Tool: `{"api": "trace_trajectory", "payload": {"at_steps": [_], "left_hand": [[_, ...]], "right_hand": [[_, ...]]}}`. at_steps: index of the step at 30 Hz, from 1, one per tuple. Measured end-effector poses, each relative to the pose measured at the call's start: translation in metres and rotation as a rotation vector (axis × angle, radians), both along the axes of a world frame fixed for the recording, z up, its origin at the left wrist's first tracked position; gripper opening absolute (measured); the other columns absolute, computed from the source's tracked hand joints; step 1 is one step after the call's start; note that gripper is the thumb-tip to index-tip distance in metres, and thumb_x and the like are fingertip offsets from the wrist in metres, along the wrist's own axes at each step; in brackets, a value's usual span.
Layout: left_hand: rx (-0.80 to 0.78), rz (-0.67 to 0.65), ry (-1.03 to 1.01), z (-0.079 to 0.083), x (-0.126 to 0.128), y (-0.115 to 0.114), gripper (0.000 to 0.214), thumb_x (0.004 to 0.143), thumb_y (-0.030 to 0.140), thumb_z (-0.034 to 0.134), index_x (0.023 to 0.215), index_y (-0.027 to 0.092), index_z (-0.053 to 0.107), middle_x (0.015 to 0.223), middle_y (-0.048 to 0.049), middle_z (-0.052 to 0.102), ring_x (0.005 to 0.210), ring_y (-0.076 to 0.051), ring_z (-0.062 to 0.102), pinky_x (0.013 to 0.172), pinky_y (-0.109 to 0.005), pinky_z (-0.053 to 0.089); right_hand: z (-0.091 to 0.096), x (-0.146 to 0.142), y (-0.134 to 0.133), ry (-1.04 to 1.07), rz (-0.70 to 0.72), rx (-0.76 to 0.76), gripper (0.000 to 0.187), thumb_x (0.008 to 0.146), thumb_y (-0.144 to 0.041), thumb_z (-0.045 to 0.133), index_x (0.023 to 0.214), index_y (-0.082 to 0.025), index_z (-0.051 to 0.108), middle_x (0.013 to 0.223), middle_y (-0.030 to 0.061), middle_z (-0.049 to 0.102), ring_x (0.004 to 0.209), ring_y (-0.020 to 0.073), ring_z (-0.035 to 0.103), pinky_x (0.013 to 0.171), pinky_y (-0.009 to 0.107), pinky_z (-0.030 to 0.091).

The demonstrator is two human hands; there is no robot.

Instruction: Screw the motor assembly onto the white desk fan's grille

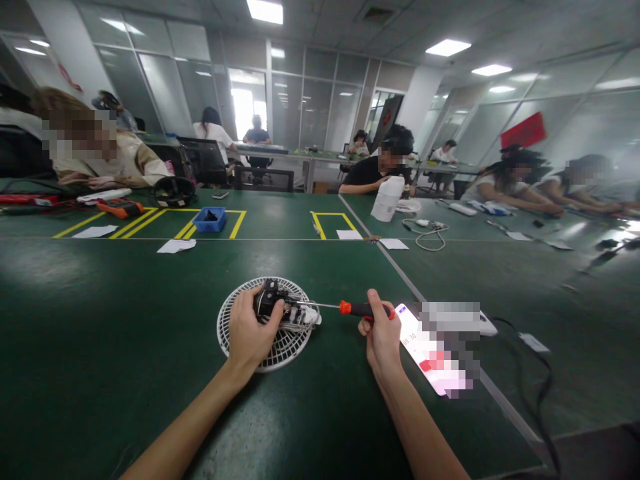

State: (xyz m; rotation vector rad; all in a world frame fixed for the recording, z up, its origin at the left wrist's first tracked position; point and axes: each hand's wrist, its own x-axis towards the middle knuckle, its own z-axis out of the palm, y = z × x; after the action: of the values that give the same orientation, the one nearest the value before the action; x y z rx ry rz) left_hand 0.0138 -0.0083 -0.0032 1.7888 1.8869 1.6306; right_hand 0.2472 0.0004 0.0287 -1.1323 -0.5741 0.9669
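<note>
My left hand (250,330) is closed around a small black motor unit (273,301) with white wiring, held over a round white fan grille (235,330) that lies flat on the green table. My right hand (381,333) grips the red-and-black handle of a screwdriver (353,308). Its thin metal shaft runs left and its tip touches the motor unit.
A phone (425,350) with a lit screen lies just right of my right hand, a black cable (540,387) beyond it. Farther back stand a blue tray (210,220), a white jug (387,198), paper slips and yellow floor-tape boxes. Other people sit at the far tables.
</note>
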Motion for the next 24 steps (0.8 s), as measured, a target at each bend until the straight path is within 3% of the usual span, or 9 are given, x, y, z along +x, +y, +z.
{"api": "trace_trajectory", "payload": {"at_steps": [16, 24], "left_hand": [[-0.017, 0.016, -0.045, 0.002, -0.001, -0.001, 0.045, 0.084, 0.056, 0.07, 0.11, 0.021, 0.063, 0.105, -0.0074, 0.069, 0.099, -0.027, 0.066, 0.093, -0.046, 0.053], [0.0, 0.022, -0.051, 0.001, -0.001, 0.0, 0.044, 0.083, 0.056, 0.071, 0.109, 0.02, 0.063, 0.103, -0.0065, 0.068, 0.099, -0.027, 0.066, 0.095, -0.044, 0.053]], "right_hand": [[-0.001, 0.002, 0.001, 0.0, 0.044, -0.015, 0.067, 0.058, -0.068, 0.09, 0.071, -0.025, 0.042, 0.044, -0.0133, 0.041, 0.034, 0.0035, 0.031, 0.032, 0.016, 0.025], [-0.004, 0.01, 0.006, -0.129, 0.107, -0.034, 0.064, 0.071, -0.082, 0.071, 0.076, -0.026, 0.042, 0.041, -0.013, 0.04, 0.029, 0.0037, 0.029, 0.029, 0.015, 0.02]]}}
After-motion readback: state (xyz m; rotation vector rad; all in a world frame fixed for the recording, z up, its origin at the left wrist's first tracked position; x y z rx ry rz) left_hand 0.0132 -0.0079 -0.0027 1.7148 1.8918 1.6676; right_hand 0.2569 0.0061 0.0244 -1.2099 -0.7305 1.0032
